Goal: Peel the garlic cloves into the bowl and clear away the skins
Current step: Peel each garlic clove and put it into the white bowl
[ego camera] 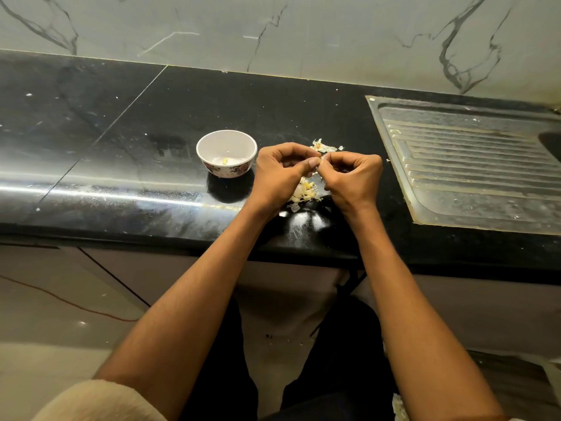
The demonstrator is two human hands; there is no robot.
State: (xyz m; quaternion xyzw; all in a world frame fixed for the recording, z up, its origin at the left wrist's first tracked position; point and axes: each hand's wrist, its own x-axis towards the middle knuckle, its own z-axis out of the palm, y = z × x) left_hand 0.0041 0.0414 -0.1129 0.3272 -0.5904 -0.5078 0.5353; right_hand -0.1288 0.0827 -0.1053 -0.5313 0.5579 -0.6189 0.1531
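A small white bowl (226, 153) with a flower pattern stands on the black counter, and one peeled clove (225, 161) lies in it. Just right of the bowl, my left hand (280, 174) and my right hand (353, 177) meet fingertip to fingertip. Together they pinch a garlic clove (319, 163), which is almost wholly hidden by the fingers. Under the hands lies a pile of garlic cloves (305, 191). A heap of papery skins (323, 146) lies behind the hands.
A steel sink drainboard (473, 165) is set into the black counter (121, 141) at the right. A marble wall runs along the back. Below the counter's front edge are the floor, a thin red cable (60, 300) and a few skin scraps.
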